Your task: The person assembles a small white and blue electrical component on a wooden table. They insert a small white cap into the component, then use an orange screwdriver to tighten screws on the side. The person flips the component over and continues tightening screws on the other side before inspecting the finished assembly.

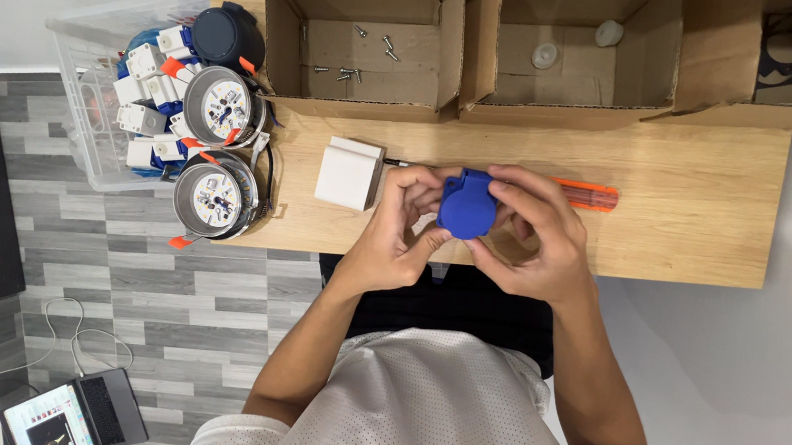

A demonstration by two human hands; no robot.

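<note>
Blue round plastic cap (pixel 467 205) is sitting between our two hands, above the near edge of the wooden table (pixel 683 219). We are gripping it with the left hand (pixel 397 232) and right hand (pixel 534 230), fingers curled around it. A white plastic box (pixel 350 174) is lying just beside the left hand.

Probably a small assembly workshop: wooden bench (pixel 701 230), screw-filled cardboard boxes (pixel 360 33), parts bin (pixel 81 52).

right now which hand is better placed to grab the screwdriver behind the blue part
Right. The right hand sits over the screwdriver, whose orange handle sticks out beside it. The left hand is nearer the white block. Both hold the blue part.
</note>
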